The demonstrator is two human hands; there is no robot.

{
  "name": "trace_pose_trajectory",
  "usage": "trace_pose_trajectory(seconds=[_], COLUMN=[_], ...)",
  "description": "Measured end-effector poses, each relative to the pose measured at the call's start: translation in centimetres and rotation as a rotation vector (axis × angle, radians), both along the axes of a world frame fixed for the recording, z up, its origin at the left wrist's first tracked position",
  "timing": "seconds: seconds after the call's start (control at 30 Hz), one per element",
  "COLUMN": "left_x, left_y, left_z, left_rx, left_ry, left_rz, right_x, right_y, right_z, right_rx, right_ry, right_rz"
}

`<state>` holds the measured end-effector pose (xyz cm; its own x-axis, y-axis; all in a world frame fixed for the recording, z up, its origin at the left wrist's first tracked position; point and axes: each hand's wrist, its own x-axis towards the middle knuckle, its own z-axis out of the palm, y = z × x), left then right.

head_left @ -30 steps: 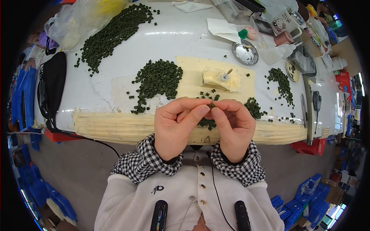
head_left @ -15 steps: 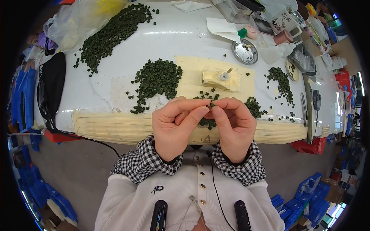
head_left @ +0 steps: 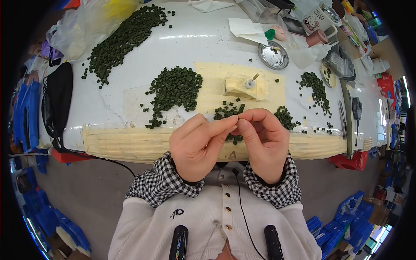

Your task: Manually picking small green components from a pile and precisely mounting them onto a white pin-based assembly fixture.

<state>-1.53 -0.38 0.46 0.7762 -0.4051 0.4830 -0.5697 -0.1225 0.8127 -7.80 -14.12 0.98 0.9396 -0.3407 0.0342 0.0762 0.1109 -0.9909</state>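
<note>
so, starting left, a black cloth item (head_left: 58, 95) lies by the edge of your white desk (head_left: 208, 39), then a long heap of small dark green pieces (head_left: 125, 43), then a rounder heap (head_left: 177, 90) nearer you. and there's your left hand (head_left: 193, 145), index finger and thumb drawn close, tips meeting your other hand's; whether they pinch a piece, i can't tell! just beyond, a loose cluster (head_left: 223, 112) sits on the desk, a pale block with a peg (head_left: 234, 89) behind it. your right hand (head_left: 266, 143) curls in, thumb and index at that same meeting point, its catch equally unclear. beside it, a clump (head_left: 284, 118); farther right, a scattered heap (head_left: 316, 91) and slim tweezers (head_left: 342, 113).
</note>
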Motion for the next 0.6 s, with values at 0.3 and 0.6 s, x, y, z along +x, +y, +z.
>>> trace_pose_trajectory(seconds=[0.3,0.6], left_x=[0.1,0.9], left_y=[-0.2,0.3], left_z=[0.0,-0.4], left_rx=[0.046,-0.183], left_ry=[-0.035,0.565], left_rz=[0.026,-0.138], right_x=[0.0,0.1], right_y=[-0.1,-1.1], right_z=[0.5,0.9], right_rx=[-0.419,-0.48], right_ry=[-0.084,-0.176], right_rz=[-0.097,-0.003])
